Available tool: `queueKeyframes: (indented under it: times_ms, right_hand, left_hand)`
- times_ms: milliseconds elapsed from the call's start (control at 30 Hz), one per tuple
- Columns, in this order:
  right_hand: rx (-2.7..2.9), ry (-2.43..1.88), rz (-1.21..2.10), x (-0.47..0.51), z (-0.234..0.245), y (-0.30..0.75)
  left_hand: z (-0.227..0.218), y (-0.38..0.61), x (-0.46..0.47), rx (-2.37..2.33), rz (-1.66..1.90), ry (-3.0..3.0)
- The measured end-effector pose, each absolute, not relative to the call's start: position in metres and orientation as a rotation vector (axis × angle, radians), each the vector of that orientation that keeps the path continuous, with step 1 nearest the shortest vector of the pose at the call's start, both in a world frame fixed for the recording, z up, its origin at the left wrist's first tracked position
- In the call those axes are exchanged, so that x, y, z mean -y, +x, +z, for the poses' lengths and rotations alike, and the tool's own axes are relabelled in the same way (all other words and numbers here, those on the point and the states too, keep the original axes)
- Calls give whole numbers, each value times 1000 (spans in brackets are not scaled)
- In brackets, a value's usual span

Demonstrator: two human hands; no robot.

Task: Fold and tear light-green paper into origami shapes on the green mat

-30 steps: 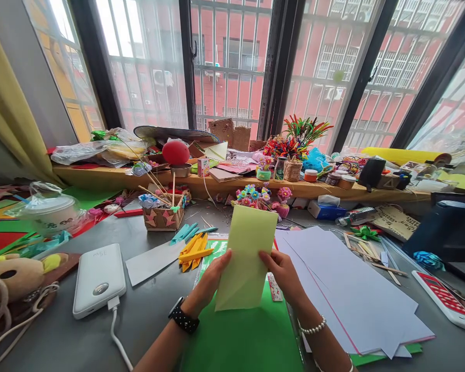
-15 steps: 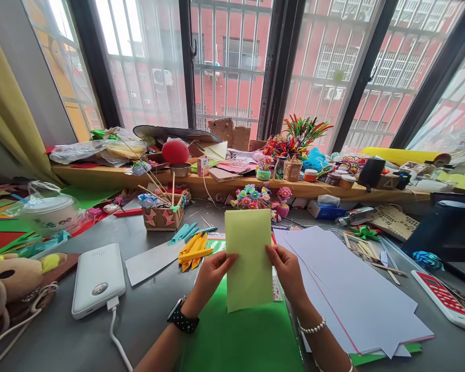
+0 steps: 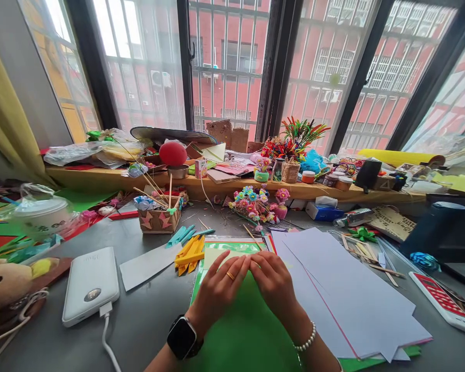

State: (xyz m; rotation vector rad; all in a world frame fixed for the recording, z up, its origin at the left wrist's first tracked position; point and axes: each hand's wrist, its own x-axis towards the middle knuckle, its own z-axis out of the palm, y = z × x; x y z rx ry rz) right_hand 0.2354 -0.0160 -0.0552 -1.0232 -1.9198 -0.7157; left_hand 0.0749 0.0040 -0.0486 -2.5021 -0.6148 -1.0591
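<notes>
A sheet of pale yellow-green paper (image 3: pixel 214 254) lies low over a green sheet (image 3: pixel 248 330), mostly covered by my hands. My left hand (image 3: pixel 221 281), with a ring and a dark watch at the wrist, has its fingers bent and pressed down at the paper's near edge. Beside it, fingertips meeting at the middle, my right hand (image 3: pixel 273 279) is closed on the same edge. A beaded bracelet circles the right wrist. Both thumbs are hidden beneath the hands.
Folded yellow paper strips (image 3: pixel 189 254) and a white paper strip (image 3: pixel 149 266) lie left, near a white power bank (image 3: pixel 92 284). White sheets (image 3: pixel 349 289) are stacked to the right. Behind stand a stick-filled box (image 3: pixel 159 219) and small crafted flowers (image 3: pixel 251 201).
The yellow-green paper has come down from upright to low over the green sheet. My hands have moved together, from its sides to its near edge.
</notes>
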Motion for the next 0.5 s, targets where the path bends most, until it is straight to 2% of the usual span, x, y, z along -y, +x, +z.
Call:
queueKeyframes:
  times_ms: [200,500]
  right_hand:
    - [1990,-1032,-689,13,-57,237]
    - [1877,-1262,-658,6,-51,265]
  left_hand:
    - [-51,70,-10,709,-977,-2436]
    - [-42,46,-21,795,-1145,-2231]
